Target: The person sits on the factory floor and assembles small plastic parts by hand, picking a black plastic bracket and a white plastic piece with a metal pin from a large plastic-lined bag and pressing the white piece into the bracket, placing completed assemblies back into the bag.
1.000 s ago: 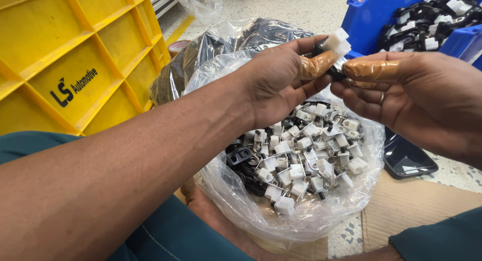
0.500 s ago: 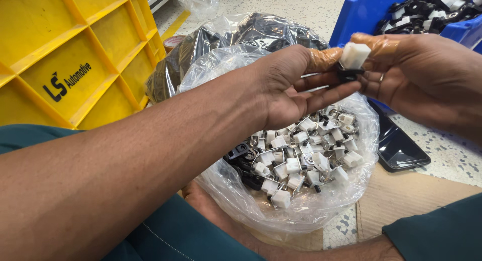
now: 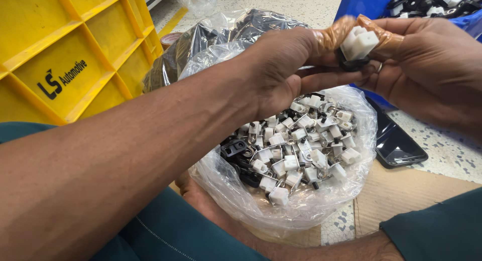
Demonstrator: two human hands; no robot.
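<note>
My left hand [image 3: 286, 70] and my right hand [image 3: 427, 65] meet above an open clear plastic bag [image 3: 301, 211]. Together they pinch one small white plastic clip [image 3: 359, 42] with a black piece under it. Brown tape wraps the fingertips that press on the clip. The bag below holds several white clips with metal wire springs [image 3: 301, 150] and a few black plastic parts [image 3: 236, 150].
A yellow plastic crate [image 3: 65, 60] stands at the left. Behind the hands lies another plastic bag of dark parts [image 3: 221, 35]. A blue bin [image 3: 361, 2] with black and white parts is at top right. A dark phone [image 3: 396, 143] lies on cardboard [image 3: 401, 190].
Both hands have stayed together on the white clip and now appear higher and further right in view. The clip has turned between the fingers, its white block now facing up.
</note>
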